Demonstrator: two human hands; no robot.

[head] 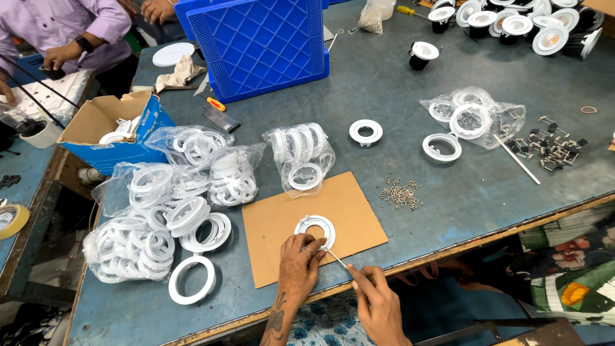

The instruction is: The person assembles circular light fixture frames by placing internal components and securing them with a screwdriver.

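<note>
White ring (pixel 315 229) sits at twelve o'clock from the left hand (pixel 299 264), fingertips pinched on its near rim. Right hand (pixel 377 296), farther off at four o'clock, grips a thin screwdriver (pixel 336 257) angled toward ten.

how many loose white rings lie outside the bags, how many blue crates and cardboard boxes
Loose white rings outside bags: 4, including the ring on the cardboard sheet under the left hand
Blue crates: 1
Cardboard boxes: 1
Total: 6
</note>
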